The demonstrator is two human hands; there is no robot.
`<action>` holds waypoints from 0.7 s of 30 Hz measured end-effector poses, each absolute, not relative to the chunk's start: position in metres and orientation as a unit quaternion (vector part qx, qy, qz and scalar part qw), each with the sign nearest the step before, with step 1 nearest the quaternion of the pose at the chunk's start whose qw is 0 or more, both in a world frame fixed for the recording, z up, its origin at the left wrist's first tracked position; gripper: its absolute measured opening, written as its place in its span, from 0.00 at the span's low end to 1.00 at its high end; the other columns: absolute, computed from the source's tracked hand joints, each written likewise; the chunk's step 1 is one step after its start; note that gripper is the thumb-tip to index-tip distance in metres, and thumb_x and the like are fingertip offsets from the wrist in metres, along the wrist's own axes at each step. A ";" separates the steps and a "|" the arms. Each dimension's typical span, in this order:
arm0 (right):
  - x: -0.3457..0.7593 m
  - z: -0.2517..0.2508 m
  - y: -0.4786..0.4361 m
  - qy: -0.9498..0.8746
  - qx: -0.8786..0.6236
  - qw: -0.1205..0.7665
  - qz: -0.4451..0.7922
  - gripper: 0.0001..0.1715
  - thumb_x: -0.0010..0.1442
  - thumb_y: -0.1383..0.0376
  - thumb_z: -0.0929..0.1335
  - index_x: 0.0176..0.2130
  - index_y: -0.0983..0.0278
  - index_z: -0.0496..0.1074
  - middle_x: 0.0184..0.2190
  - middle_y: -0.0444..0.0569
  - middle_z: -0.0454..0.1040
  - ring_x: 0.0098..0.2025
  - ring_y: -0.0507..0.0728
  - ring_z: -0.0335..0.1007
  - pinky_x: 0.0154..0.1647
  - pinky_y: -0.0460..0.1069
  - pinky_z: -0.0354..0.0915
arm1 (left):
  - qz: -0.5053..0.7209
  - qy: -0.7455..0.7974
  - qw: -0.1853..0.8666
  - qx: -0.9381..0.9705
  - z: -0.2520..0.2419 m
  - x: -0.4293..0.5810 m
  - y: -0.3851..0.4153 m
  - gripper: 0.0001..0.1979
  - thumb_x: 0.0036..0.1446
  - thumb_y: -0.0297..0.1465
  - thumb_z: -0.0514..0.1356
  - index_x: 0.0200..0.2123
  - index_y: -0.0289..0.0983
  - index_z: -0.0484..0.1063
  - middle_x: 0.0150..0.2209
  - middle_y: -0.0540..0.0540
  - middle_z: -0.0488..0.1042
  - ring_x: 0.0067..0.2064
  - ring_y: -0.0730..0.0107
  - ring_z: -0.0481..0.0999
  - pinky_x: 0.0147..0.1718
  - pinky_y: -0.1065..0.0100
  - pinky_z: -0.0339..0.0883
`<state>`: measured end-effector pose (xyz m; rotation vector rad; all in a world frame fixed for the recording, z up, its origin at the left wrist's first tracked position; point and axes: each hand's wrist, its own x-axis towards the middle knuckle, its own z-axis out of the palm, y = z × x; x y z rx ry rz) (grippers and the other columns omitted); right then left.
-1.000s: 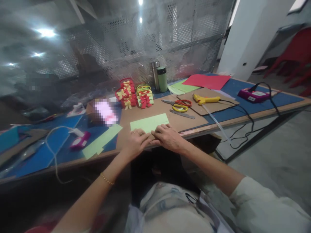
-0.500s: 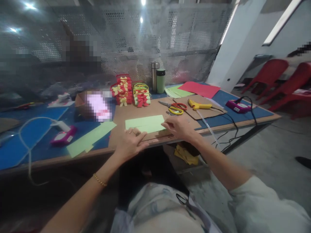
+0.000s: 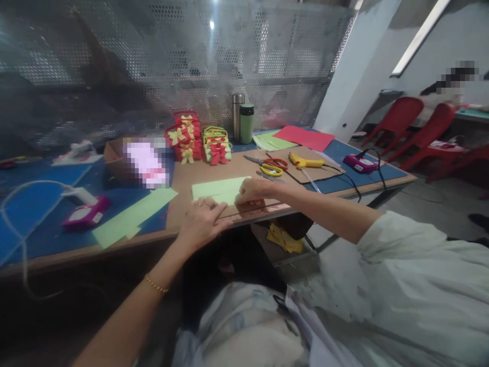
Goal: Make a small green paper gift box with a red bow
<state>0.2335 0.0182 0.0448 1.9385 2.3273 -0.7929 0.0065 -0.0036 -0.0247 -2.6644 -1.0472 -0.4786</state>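
A pale green sheet of paper (image 3: 219,187) lies on a brown cardboard board (image 3: 181,204) at the table's front edge. My left hand (image 3: 203,220) rests on the paper's near left edge, its fingers apart and lying flat. On the right part of the same sheet, my right hand (image 3: 254,190) presses down with curled fingers. Whether those fingers hold anything is hidden. Scissors (image 3: 272,165) with red and yellow handles lie beyond my right hand. A yellow glue gun (image 3: 305,161) sits to their right on another cardboard piece.
Green paper strips (image 3: 133,219) lie at the left near a purple power box (image 3: 87,213). Red and green bow-trimmed paper bags (image 3: 187,137) stand behind, beside a green bottle (image 3: 246,125). Another purple box (image 3: 359,163) is at the right, with cables. A red sheet (image 3: 303,137) lies behind.
My right hand has slid left along the green paper, from its right end toward my left hand. My left hand stays on the sheet. The camera view has shifted slightly.
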 end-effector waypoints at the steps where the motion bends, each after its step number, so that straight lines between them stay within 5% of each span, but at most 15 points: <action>1: 0.235 0.044 0.019 0.738 0.619 0.003 -0.268 0.14 0.55 0.60 0.71 0.22 0.65 0.74 0.18 0.45 0.75 0.23 0.52 0.69 0.26 0.45 0.62 | -0.164 -0.358 0.119 -0.911 -0.025 0.006 -0.003 0.25 0.66 0.49 0.56 0.55 0.40 0.76 0.46 0.37 0.76 0.48 0.49 0.69 0.46 0.54 0.59; 10: 0.270 0.040 0.013 0.727 0.629 -0.013 -0.277 0.17 0.56 0.66 0.69 0.18 0.63 0.65 0.15 0.41 0.70 0.19 0.50 0.65 0.24 0.45 0.61 | -0.176 -0.353 0.126 -0.910 -0.025 0.006 -0.002 0.23 0.65 0.47 0.58 0.55 0.39 0.77 0.45 0.37 0.75 0.48 0.48 0.70 0.47 0.53 0.61; 21: 0.304 0.036 0.012 0.727 0.640 -0.028 -0.248 0.19 0.56 0.66 0.70 0.17 0.63 0.66 0.14 0.43 0.69 0.19 0.51 0.66 0.24 0.45 0.61 | -0.178 -0.347 0.135 -0.911 -0.025 0.006 -0.002 0.23 0.66 0.48 0.57 0.55 0.39 0.77 0.44 0.37 0.75 0.47 0.49 0.70 0.45 0.54 0.60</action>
